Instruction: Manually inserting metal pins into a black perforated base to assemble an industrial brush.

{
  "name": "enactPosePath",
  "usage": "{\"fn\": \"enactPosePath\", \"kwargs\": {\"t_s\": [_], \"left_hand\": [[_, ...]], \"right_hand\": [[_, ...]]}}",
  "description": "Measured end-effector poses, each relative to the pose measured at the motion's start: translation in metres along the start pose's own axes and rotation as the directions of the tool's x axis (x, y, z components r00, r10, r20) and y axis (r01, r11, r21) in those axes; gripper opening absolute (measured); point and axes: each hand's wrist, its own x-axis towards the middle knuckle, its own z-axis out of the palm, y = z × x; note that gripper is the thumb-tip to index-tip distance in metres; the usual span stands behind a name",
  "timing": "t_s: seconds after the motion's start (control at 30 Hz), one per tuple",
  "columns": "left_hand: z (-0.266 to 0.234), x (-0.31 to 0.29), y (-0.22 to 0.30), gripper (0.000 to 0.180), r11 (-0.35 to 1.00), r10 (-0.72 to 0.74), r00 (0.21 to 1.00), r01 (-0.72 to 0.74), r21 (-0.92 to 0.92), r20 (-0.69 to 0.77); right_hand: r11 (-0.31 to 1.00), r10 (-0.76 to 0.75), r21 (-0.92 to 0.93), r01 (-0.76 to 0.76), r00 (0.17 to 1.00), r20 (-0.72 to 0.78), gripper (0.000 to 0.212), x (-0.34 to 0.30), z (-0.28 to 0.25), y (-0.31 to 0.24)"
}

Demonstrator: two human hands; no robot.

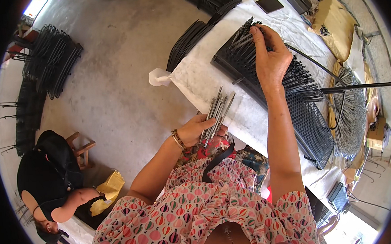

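My left hand (200, 129) grips a bundle of thin grey metal rods (218, 109) that fan upward over the near edge of a white-covered table (202, 77). My right hand (269, 56) reaches out over a black perforated mesh panel (313, 124) lying on the table. Its fingertips pinch at the rods (244, 35) that stand in rows in the panel's far end. More rods (301, 81) stick out of the panel to the right of my wrist.
Curved black wire frames (191, 36) lean at the table's far left edge, more are stacked on the concrete floor (46, 59). A phone (269, 4) lies at the table's far end. A person in black (48, 178) sits at lower left by a wooden stool (81, 148).
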Motion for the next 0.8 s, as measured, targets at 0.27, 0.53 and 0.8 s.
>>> {"fn": "enactPosePath", "kwargs": {"t_s": [0.27,0.53,0.8], "left_hand": [[0.000,-0.001,0.000,0.034,1.000,0.011,1.000,-0.011,0.013,0.001],[0.001,0.004,-0.003,0.029,0.997,0.026,0.994,-0.017,0.080,-0.109],[-0.004,0.002,-0.005,0.022,0.988,0.077,0.992,-0.062,0.138,-0.104]], "right_hand": [[0.998,-0.061,-0.024,0.061,0.998,0.006,0.019,-0.002,0.007,0.007],[0.766,-0.528,-0.317,0.559,0.829,0.185,0.016,0.008,0.017,0.016],[0.649,-0.621,-0.403,0.645,0.755,0.209,0.014,0.002,0.013,0.006]]}}
